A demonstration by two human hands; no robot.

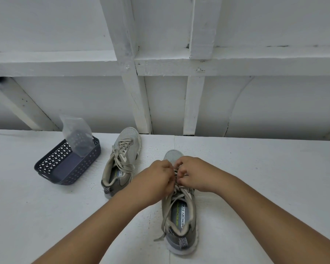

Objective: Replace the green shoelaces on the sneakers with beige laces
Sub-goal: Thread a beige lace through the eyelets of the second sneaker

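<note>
Two grey sneakers stand on a white table (255,168), toes pointing away from me. The left sneaker (122,161) carries a beige lace tied loosely, its loops spilling over the tongue. Over the lace area of the right sneaker (181,216), my left hand (156,180) and my right hand (192,172) meet, fingers curled and pinching its beige lace (170,208). The lace's loose ends trail down past the heel. My hands hide the upper eyelets.
A dark perforated plastic basket (69,166) sits at the left of the table, with a clear plastic bag (76,134) holding something dark propped in it. A white timber-framed wall (141,92) rises behind the table's far edge.
</note>
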